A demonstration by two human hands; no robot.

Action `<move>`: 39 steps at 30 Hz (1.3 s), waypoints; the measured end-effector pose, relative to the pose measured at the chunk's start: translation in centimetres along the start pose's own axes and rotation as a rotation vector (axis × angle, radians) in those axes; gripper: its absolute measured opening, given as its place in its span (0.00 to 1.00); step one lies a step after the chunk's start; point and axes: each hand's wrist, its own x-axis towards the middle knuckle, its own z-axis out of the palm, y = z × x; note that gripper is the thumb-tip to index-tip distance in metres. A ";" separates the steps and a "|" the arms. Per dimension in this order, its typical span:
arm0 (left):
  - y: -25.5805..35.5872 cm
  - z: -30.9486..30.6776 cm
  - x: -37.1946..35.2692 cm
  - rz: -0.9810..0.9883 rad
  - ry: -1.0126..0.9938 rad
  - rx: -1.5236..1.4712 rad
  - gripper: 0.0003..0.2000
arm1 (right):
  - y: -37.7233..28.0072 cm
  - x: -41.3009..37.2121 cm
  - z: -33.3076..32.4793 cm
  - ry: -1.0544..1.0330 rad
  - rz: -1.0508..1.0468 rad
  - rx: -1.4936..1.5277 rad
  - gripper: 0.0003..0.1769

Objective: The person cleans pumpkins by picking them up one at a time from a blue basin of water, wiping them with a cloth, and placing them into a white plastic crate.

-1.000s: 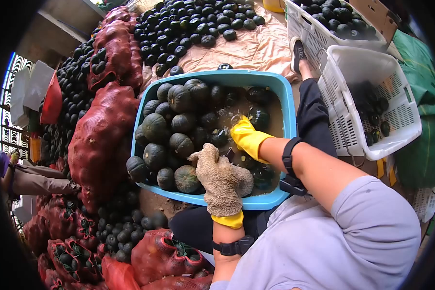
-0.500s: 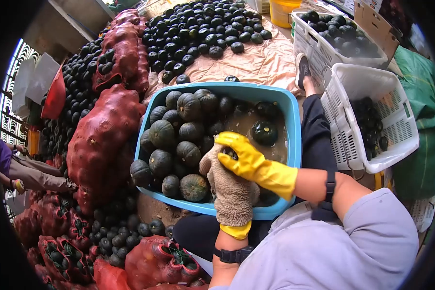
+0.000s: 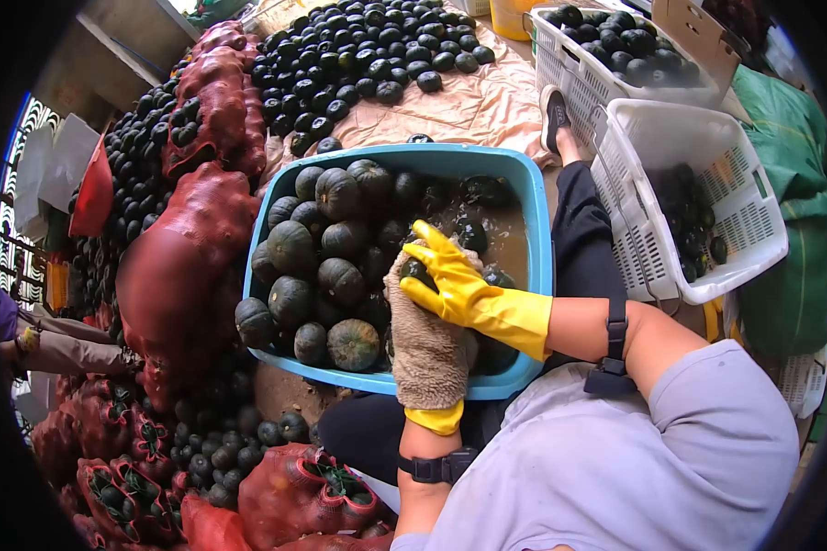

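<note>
A small dark green pumpkin (image 3: 417, 273) is held between my hands above the blue tub (image 3: 544, 248). My left hand (image 3: 429, 349) wears a fuzzy brown cloth mitt over a yellow rubber glove and cups the pumpkin from the left; its fingers are hidden inside the mitt. In a yellow rubber glove, my right hand (image 3: 450, 283) grips the pumpkin from the right, thumb and fingers spread around it. Dark pumpkins (image 3: 290, 246) are heaped on the tub's left side. Murky water (image 3: 508, 241) shows on its right, with several wet pumpkins partly in it.
White plastic crates (image 3: 744, 230) with pumpkins stand at the right. Many pumpkins (image 3: 368, 55) cover a pale sheet (image 3: 469, 115) beyond the tub. Red mesh sacks (image 3: 189, 266) line the left, where another person's legs (image 3: 74, 344) show at the edge.
My right hand's fingers have spread and shifted on the pumpkin. Pumpkins in the water have moved, and its surface looks stirred. The whole view has shifted slightly.
</note>
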 end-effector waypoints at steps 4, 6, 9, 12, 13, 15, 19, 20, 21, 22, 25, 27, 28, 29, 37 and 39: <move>2.8 1.7 -2.0 0.101 -0.109 0.033 0.25 | -2.6 -0.4 -0.8 -0.040 -0.111 0.249 0.28; 2.5 1.1 -1.8 -0.001 -0.114 -0.330 0.21 | -3.5 0.6 -1.6 -0.065 -0.240 0.265 0.21; -1.5 -1.6 0.2 -0.061 0.004 -0.389 0.26 | -1.8 3.3 -1.0 -0.092 -0.097 0.179 0.15; -1.9 -2.4 0.6 0.254 0.035 0.541 0.42 | 0.2 3.5 -1.4 -0.333 0.125 0.700 0.18; -1.7 -2.5 0.7 0.352 0.060 0.811 0.47 | 0.4 3.7 -1.9 -0.398 0.225 0.890 0.20; -1.4 -2.1 0.4 0.408 0.118 0.926 0.44 | 1.4 3.6 -1.4 -0.359 -0.095 0.479 0.22; -1.7 -3.5 0.8 0.428 0.143 1.035 0.29 | -1.4 3.2 -0.8 -0.333 0.156 -0.126 0.27; -2.2 -4.7 1.5 0.352 0.122 0.988 0.23 | -2.7 1.9 -0.7 -0.281 0.129 -0.057 0.27; -2.1 -4.9 1.4 0.499 0.144 1.120 0.16 | -3.8 0.2 -0.3 -0.232 0.105 0.011 0.28; -1.5 -4.6 1.2 0.648 0.189 1.253 0.11 | -4.5 -0.8 -0.1 -0.087 0.004 -0.022 0.27; 1.2 -1.5 -1.2 -0.063 0.255 -0.162 0.18 | -5.4 0.1 -1.9 -0.283 0.401 0.566 0.28; 1.0 -1.8 -1.4 -0.237 0.127 -0.574 0.19 | -4.2 -0.5 0.0 -0.096 0.744 1.247 0.21; 0.1 -2.7 -0.9 -0.207 0.018 -0.619 0.18 | -4.2 -0.6 0.5 0.010 0.693 1.158 0.21; -1.0 -2.9 -0.5 -0.089 0.031 -0.384 0.20 | -4.1 -0.7 1.0 0.113 0.637 1.068 0.21; 2.9 -0.7 -2.2 0.224 0.097 0.597 0.26 | -6.6 4.7 -7.0 -0.809 0.023 0.006 0.36; 1.8 -0.8 -1.8 0.310 0.080 0.725 0.23 | -6.2 4.5 -6.2 -0.784 0.570 0.579 0.33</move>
